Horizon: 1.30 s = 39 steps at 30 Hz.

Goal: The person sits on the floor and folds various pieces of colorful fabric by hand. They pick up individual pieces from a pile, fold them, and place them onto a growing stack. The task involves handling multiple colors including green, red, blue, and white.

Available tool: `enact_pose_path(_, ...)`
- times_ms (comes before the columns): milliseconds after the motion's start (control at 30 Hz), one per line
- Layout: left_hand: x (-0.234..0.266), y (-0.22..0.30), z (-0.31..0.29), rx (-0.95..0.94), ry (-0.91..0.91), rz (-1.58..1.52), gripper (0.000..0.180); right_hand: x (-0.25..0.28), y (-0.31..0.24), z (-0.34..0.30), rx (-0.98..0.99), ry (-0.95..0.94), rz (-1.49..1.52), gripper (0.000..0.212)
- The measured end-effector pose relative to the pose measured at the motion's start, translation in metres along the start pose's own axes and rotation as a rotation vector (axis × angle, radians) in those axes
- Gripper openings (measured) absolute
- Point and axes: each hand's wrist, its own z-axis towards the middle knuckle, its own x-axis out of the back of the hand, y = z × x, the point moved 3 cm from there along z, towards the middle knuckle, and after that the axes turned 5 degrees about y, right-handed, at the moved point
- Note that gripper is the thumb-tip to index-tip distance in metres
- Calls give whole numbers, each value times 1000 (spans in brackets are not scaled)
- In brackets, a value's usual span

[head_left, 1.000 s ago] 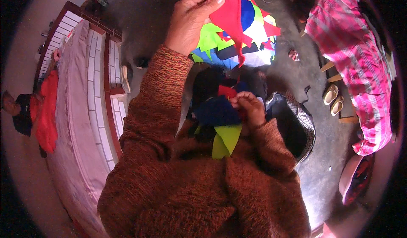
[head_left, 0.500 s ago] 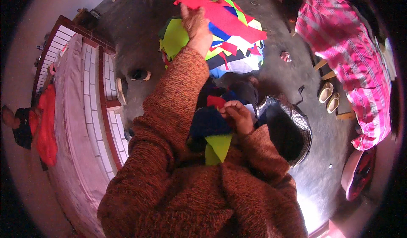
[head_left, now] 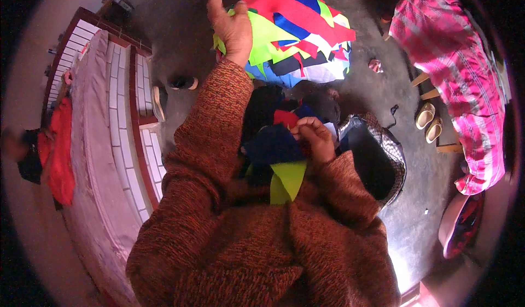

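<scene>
We log a big cloth heap (head_left: 273,36) on the floor (head_left: 169,40), red strip (head_left: 314,18) on top. Left hand (head_left: 232,30): grip empty, fingers spread at the heap's left edge, contact unclear. Right hand (head_left: 317,138): grip looks pinched on the edge of navy cloth (head_left: 276,145), near an open bag (head_left: 396,154). We judge many pieces already heaped; navy cloth, red scrap (head_left: 284,117) and lime piece (head_left: 288,180) still lie off it

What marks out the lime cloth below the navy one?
Find the big brown sweater. Between its sleeves lies the navy cloth, beside the right hand. Directly below, the lime cloth tapers downward, bright against navy and brown.
</scene>
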Motion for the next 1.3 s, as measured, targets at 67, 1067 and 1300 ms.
enact_pose_path(67,-7,19,1,-420,-121,318,42,0,-5,1,52,-14,-34,11)
enact_pose_path(1067,87,39,-146,-167,-1456,-149,43,29,-52,-43,230,-81,-236,21)
enact_pose_path(1300,92,37,-143,210,-1357,-218,23,22,-52,-41,192,-144,-282,24)
